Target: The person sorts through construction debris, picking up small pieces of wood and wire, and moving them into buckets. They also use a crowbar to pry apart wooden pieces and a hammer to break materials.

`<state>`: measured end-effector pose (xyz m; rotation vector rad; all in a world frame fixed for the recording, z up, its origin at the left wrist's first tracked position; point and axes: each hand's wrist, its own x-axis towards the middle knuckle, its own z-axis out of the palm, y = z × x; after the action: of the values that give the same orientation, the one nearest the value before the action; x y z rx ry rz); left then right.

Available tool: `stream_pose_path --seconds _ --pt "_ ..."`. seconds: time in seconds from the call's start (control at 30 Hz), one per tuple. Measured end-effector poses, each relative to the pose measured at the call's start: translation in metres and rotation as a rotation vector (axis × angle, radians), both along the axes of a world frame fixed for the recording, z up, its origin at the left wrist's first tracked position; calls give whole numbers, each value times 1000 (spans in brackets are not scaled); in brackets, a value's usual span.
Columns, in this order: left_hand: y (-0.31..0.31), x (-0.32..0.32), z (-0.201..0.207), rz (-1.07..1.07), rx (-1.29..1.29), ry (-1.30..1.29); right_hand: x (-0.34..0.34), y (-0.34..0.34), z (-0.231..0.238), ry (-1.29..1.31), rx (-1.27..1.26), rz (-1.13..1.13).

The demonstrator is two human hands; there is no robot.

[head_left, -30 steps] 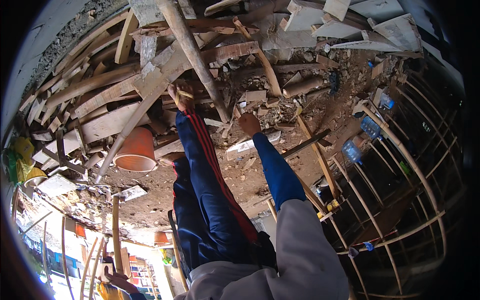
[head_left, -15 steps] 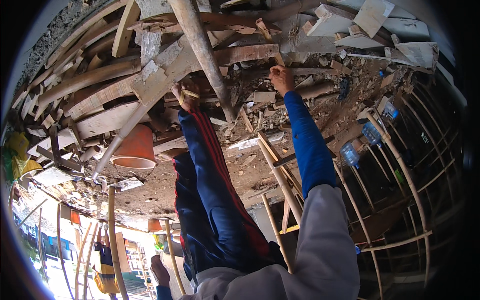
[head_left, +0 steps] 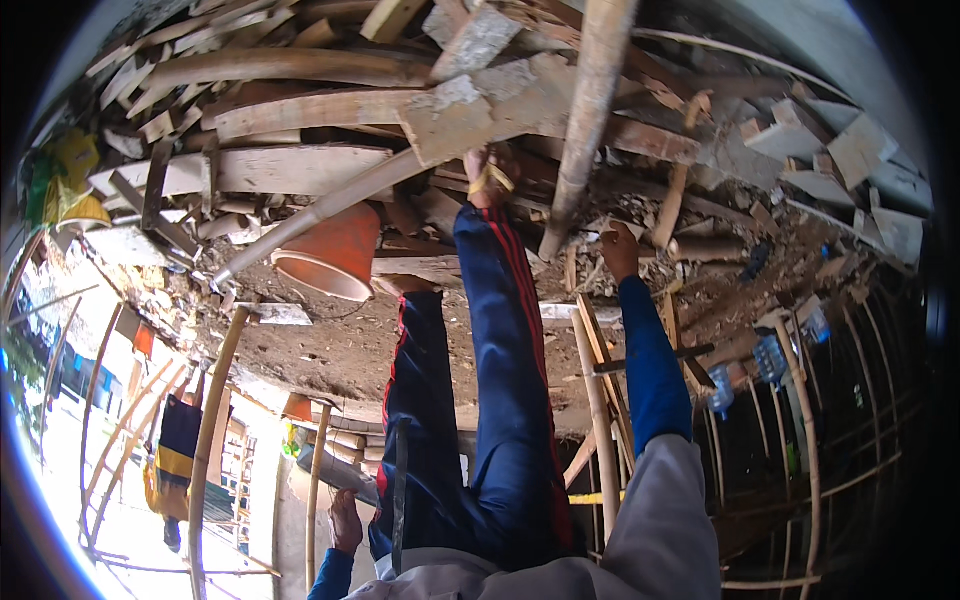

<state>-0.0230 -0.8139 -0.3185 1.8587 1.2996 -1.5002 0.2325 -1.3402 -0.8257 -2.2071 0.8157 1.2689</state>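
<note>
My right hand [head_left: 621, 250], in a blue sleeve, reaches down over the debris beside a thick round pole [head_left: 590, 110]. Its fingers are curled, and whatever they hold is too small to make out. Close by on the right lies a narrow wood strip [head_left: 673, 205], apart from the hand. At the lower left is my left hand [head_left: 345, 522], raised beside my thigh, fingers loosely bent and apart with nothing visible in them. Behind it shows a grey object [head_left: 335, 474] whose kind I cannot tell. A thin dark strip [head_left: 400, 490] lies across my trouser leg.
Planks and poles [head_left: 290, 68] are heaped ahead. An orange bucket [head_left: 335, 250] sits left of my legs. My sandalled foot [head_left: 490, 175] is among the wood. Pale blocks [head_left: 860, 150] lie at far right, near blue plastic jugs [head_left: 770, 360]. Bamboo poles [head_left: 215, 440] stand around the edges.
My right hand has drawn back toward me, away from the wood strip. The view has swung left, so the bucket and poles appear farther right. My left hand has risen slightly.
</note>
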Motion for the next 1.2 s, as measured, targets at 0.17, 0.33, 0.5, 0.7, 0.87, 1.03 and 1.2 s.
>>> stream_pose_path --seconds 0.17,0.33,0.5,0.7,0.87,1.03,1.2 --pt "-26 1 -13 165 15 -19 39 98 77 -295 75 142" --pt "-54 -12 -38 330 3 -27 137 230 161 -620 380 257" --pt "-82 -15 -59 440 -10 -24 276 352 69 -891 584 911" --pt "-116 -22 -69 658 59 47 343 442 -66 96 286 1096" --pt "-144 -58 -70 727 113 -58 309 427 -89 -301 204 1390" --pt "-122 -49 -69 911 100 -20 314 401 -23 -578 396 1365" --pt "-91 -25 -82 715 147 -202 278 396 144 -436 436 945"
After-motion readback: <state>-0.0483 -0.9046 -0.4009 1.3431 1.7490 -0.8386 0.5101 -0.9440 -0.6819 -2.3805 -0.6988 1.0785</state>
